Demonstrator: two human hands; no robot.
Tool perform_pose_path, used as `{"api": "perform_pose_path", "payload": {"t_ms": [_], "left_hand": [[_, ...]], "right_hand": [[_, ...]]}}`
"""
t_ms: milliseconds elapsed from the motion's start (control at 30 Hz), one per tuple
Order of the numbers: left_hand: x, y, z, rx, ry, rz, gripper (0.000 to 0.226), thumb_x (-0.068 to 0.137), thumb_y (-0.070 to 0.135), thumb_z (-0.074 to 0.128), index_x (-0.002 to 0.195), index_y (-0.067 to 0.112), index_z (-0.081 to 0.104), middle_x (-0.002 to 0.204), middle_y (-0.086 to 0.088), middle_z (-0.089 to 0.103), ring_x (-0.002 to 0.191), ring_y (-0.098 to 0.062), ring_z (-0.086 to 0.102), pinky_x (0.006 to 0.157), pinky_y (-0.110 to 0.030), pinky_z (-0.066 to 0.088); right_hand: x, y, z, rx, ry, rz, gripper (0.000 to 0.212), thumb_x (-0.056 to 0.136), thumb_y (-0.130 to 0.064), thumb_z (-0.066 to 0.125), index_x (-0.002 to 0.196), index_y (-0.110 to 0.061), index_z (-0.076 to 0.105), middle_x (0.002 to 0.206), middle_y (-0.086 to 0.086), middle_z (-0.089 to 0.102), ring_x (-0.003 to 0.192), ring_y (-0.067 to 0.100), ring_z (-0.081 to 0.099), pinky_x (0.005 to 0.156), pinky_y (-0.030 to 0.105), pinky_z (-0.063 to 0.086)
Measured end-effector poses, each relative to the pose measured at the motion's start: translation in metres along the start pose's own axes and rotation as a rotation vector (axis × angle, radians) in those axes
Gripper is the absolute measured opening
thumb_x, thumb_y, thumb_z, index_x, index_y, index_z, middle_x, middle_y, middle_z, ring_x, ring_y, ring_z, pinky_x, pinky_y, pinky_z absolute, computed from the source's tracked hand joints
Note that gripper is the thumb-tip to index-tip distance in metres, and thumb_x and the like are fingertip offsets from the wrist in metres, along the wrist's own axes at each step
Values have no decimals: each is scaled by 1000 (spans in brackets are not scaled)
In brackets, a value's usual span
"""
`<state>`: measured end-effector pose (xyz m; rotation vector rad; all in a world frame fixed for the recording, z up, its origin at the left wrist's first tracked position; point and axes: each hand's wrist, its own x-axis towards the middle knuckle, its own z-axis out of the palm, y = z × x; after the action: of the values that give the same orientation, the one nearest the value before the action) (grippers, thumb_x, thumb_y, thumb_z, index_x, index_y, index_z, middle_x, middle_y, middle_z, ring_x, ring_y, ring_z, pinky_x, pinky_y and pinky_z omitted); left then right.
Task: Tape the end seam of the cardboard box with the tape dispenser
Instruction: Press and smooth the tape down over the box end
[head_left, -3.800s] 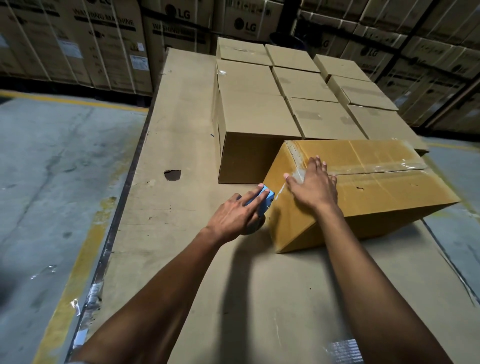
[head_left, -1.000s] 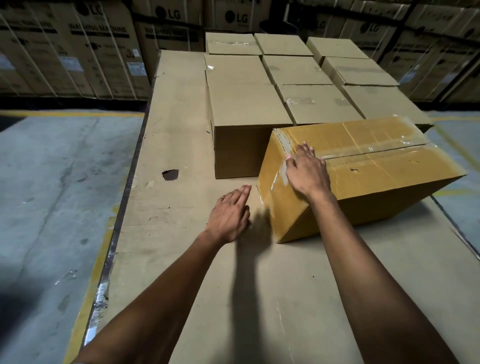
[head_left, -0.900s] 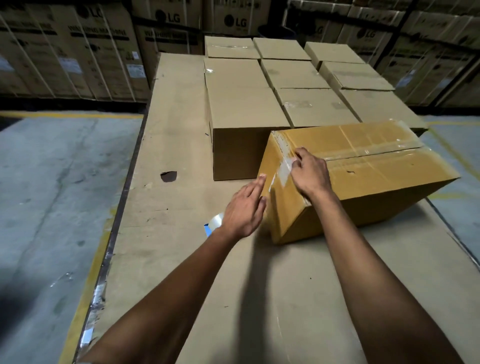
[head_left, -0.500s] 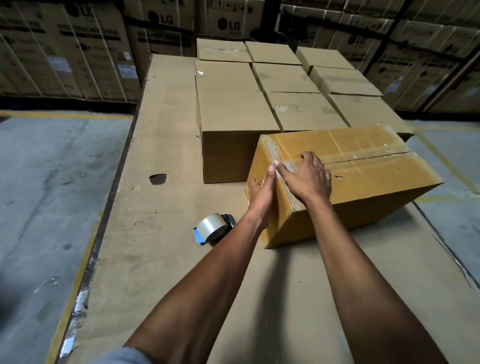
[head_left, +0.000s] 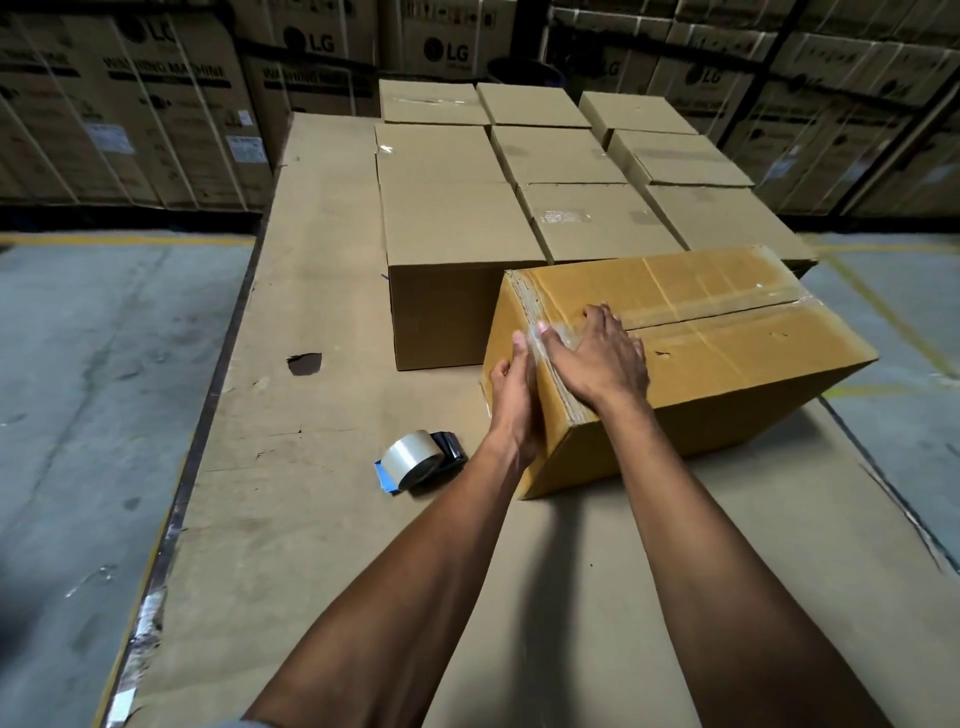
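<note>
A yellowish cardboard box (head_left: 727, 364) lies at an angle on the cardboard-covered table (head_left: 322, 519), with clear tape along its top seam. My left hand (head_left: 514, 400) is pressed flat against the box's left end face, fingers pointing up to the top edge. My right hand (head_left: 597, 358) lies flat on the top of the box at the left end, over the shiny tape that wraps the edge. The tape dispenser (head_left: 415, 462), blue and black with a clear roll, lies on the table left of the box, apart from both hands.
Several closed brown boxes (head_left: 519, 182) stand in rows behind the taped box, touching its far side. A dark hole (head_left: 304, 362) marks the table cover at left. The table's left edge (head_left: 197, 426) drops to a grey floor. Large printed cartons (head_left: 156, 104) line the back wall.
My left hand put the tape dispenser down on the table and moved up onto the box's left end face. My right hand stayed on the top edge, pressing the tape.
</note>
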<state>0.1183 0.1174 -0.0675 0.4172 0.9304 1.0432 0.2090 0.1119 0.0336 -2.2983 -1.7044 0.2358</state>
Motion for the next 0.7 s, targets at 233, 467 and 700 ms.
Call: {"api": "perform_pose_path", "payload": {"t_ms": [233,467,700], "left_hand": [[7,-9,-3,-97,38,66,98,79,74,88,154,24,50,143,-18,72,126,-34,76,111,-59,60],[-2,-7,-7,-76,109,33,53,108,50,68,149,20,53,139,-17,72,129,-35,72,104,-50,63],[5,-11,-1,-120,93,38,109,68,78,94,151,21,52,140,-18,75,124,-36,77,110,-62,59]], "right_hand": [[0,4,-4,-53,-44,-34,77,105,-68,31,168,-23,26,180,5,16,164,28,22,130,53,16],[0,3,-1,15,17,-28,61,108,-42,37,166,-23,32,178,6,22,164,27,21,132,56,14],[-3,4,-1,-46,-35,23,84,104,-70,28,171,-22,15,180,9,3,167,28,-3,132,60,-3]]}}
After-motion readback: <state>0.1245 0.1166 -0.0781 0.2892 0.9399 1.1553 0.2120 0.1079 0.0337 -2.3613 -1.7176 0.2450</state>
